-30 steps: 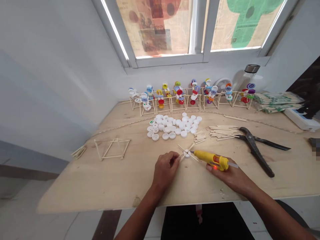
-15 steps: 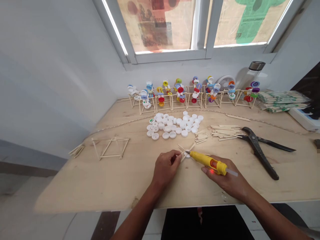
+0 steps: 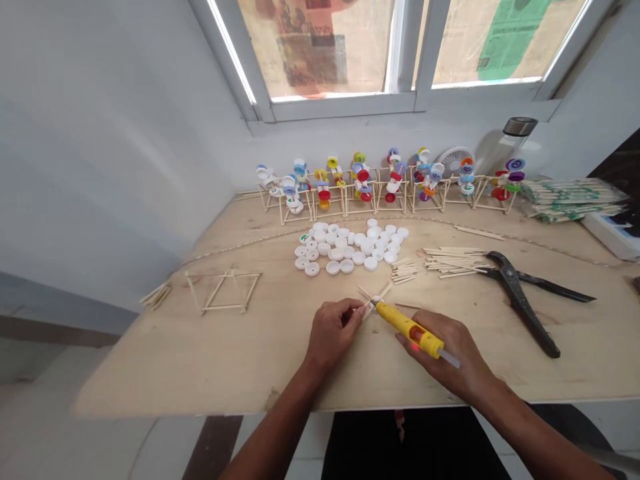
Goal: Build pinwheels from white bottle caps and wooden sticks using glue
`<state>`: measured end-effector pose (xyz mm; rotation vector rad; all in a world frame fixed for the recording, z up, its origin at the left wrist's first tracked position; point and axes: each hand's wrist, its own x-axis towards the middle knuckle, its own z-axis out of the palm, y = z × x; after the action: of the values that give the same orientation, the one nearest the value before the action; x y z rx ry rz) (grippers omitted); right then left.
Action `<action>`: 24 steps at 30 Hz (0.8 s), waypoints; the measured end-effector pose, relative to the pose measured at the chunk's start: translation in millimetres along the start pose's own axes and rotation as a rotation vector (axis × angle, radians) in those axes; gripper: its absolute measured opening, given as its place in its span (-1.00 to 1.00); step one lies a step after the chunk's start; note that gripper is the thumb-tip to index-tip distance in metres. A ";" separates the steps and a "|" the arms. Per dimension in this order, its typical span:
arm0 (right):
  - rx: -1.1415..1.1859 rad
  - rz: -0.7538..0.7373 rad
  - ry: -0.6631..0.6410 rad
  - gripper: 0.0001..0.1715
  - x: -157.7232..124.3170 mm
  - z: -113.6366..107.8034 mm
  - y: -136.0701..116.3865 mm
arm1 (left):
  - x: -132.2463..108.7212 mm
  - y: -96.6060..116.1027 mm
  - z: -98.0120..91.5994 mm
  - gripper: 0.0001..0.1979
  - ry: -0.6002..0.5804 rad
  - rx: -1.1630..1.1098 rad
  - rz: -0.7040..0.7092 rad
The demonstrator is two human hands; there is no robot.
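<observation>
Steadily, the left hand (image 3: 333,337) pinches the crossed wooden sticks (image 3: 383,292) around a white bottle cap (image 3: 375,301) on the bench (image 3: 200,360), seemingly to keep them aligned, while the separate right hand (image 3: 445,357) aims a yellow glue gun (image 3: 407,331) at their centre.

The yellow hot glue gun (image 3: 407,331) is glossy plastic. The pale plywood worktop (image 3: 200,360) looks matt, the white bottle caps (image 3: 346,266) smooth plastic.

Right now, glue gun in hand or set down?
In hand: the yellow glue gun sits in the right hand, nozzle toward the crossed wooden sticks.
</observation>
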<state>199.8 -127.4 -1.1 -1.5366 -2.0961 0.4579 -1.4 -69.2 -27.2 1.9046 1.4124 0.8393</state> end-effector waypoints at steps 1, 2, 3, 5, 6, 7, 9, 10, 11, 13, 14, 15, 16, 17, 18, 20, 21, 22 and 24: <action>-0.009 -0.008 -0.005 -0.73 -0.1 0.2 0.4 | -0.1 0.0 0.0 -0.78 0.000 -0.003 -0.003; -0.020 -0.013 -0.009 -0.75 -0.2 0.4 0.7 | -0.1 0.1 0.0 -0.78 0.000 -0.007 -0.005; -0.033 -0.016 -0.013 -0.76 -0.3 0.6 1.0 | -0.1 0.2 0.1 -0.78 0.002 -0.012 -0.006; -0.064 -0.029 -0.012 -0.79 -0.6 1.2 1.6 | -0.2 0.4 0.2 -0.78 0.008 -0.020 -0.005; -0.080 -0.036 -0.010 -0.80 -0.7 1.7 2.0 | -0.3 0.5 0.2 -0.78 0.010 -0.022 -0.004; -0.096 -0.041 -0.006 -0.81 -0.9 2.2 2.3 | -0.5 0.6 0.1 -0.78 0.011 -0.023 -0.003; -0.121 -0.042 -0.003 -0.83 -1.3 3.4 2.7 | -0.9 0.7 0.0 -0.78 0.016 -0.022 -0.003; -0.131 -0.037 0.003 -0.84 -1.5 3.9 2.8 | -1.1 0.6 0.0 -0.78 0.020 -0.023 -0.004; -0.141 -0.032 0.004 -0.84 -1.8 4.5 2.7 | -1.4 0.5 0.0 -0.78 0.023 -0.026 -0.004; -0.154 -0.030 0.009 -0.84 -2.5 5.3 2.1 | -1.8 0.1 0.0 -0.78 0.026 -0.027 -0.008; -0.157 -0.032 0.007 -0.84 -2.9 5.5 1.6 | -2.0 -0.1 0.1 -0.78 0.024 -0.025 -0.010; -0.159 -0.034 0.003 -0.84 -3.2 5.6 1.3 | -2.2 -0.4 0.1 -0.77 0.021 -0.023 -0.012; -0.160 -0.035 -0.005 -0.85 -3.4 5.6 1.0 | -2.3 -0.8 0.2 -0.77 0.020 -0.021 -0.013; -0.162 -0.036 -0.011 -0.85 -3.6 5.4 1.0 | -2.3 -1.1 0.3 -0.77 0.018 -0.020 -0.013; -0.166 -0.037 -0.012 -0.86 -3.7 5.2 1.1 | -2.3 -1.3 0.4 -0.76 0.016 -0.021 -0.013; -0.179 -0.033 -0.005 -0.87 -3.7 4.9 1.9 | -2.3 -1.7 0.4 -0.77 0.016 -0.023 -0.016; -0.187 -0.032 0.004 -0.88 -3.6 5.0 2.3 | -2.2 -1.8 0.4 -0.77 0.016 -0.025 -0.019; -0.196 -0.034 0.011 -0.88 -3.4 5.2 2.8 | -2.2 -1.9 0.4 -0.76 0.016 -0.027 -0.022; -0.214 -0.047 0.015 -0.87 -3.2 6.2 3.3 | -2.2 -1.9 0.3 -0.76 0.015 -0.030 -0.023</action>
<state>199.6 -129.3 -8.6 -1.5971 -2.2233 0.2092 -2.7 -70.9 -29.2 1.8602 1.4201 0.8603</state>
